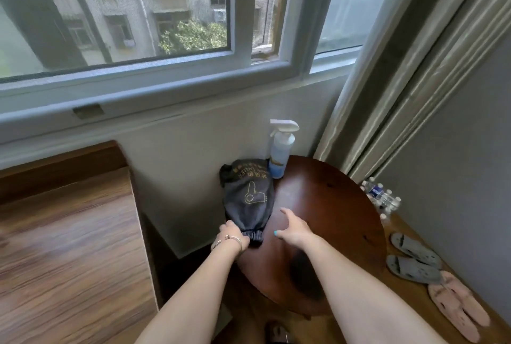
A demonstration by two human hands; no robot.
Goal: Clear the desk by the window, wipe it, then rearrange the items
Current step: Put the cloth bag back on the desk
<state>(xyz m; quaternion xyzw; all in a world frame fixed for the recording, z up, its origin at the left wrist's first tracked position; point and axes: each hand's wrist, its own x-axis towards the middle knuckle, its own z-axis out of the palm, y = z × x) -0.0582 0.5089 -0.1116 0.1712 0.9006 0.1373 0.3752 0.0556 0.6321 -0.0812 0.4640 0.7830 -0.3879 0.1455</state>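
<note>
On the glossy round desk (326, 205), left hand (233, 234) fingers grip a cloth bag (247, 200); right hand (293, 229) fingers splayed.

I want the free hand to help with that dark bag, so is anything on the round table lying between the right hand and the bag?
Nothing visible does. The right hand hovers open over bare table right beside the hair dryer bag, whose gathered end the left hand grips. The spray bottle stands behind the bag, off that path.

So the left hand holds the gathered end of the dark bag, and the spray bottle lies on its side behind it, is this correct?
Not quite. In the head view the spray bottle stands upright behind the dark bag, not on its side. The left hand does hold the bag's gathered end.
</note>
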